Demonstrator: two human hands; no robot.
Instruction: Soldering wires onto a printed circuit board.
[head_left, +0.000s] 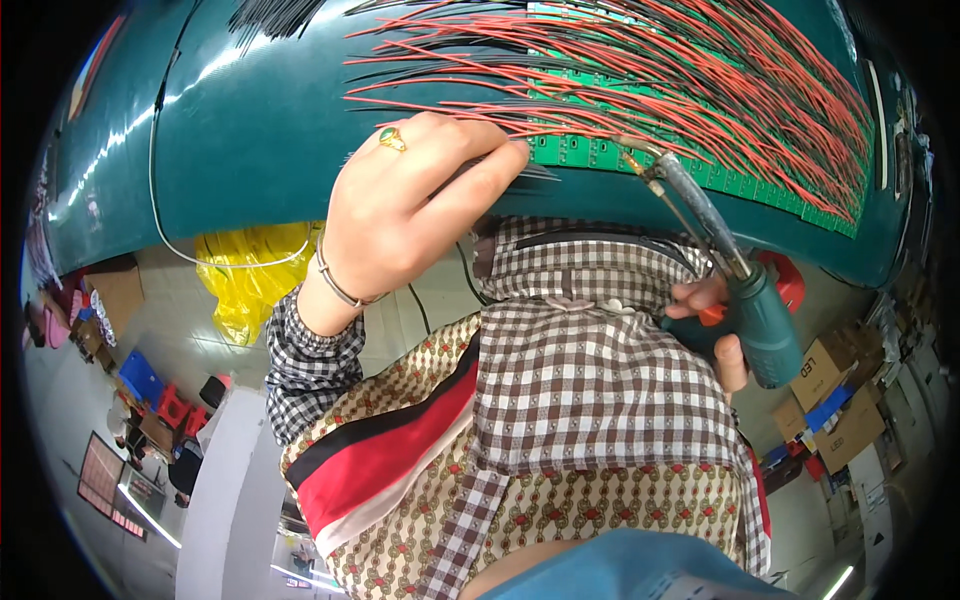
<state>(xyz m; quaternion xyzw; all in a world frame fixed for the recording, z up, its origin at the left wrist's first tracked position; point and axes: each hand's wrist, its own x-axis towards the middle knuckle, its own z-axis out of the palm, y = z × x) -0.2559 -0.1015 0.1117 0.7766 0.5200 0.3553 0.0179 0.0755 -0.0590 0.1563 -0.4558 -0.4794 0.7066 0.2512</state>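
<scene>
My left hand [415, 195], with a green-stoned ring and a bracelet, is closed in a pinch over the table's near edge. Thin black wires [540, 173] poke out from beneath its fingertips; most of their length is hidden by the hand. In my right hand [730, 358] is a green soldering gun [765, 325] with a red trigger, its metal barrel slanting up to the left. The tip is at the front row of a panel of small green circuit boards [570, 151]. Many red and black wires [640, 75] fan across the boards, their loose ends toward the left.
The dark green tabletop [260, 130] carries a bundle of black wires [275, 14] at the far left and a white cable [155, 190] over its edge. Below are a yellow plastic bag [250, 275], cardboard boxes [850, 430] at right and red stools [175, 408] at left.
</scene>
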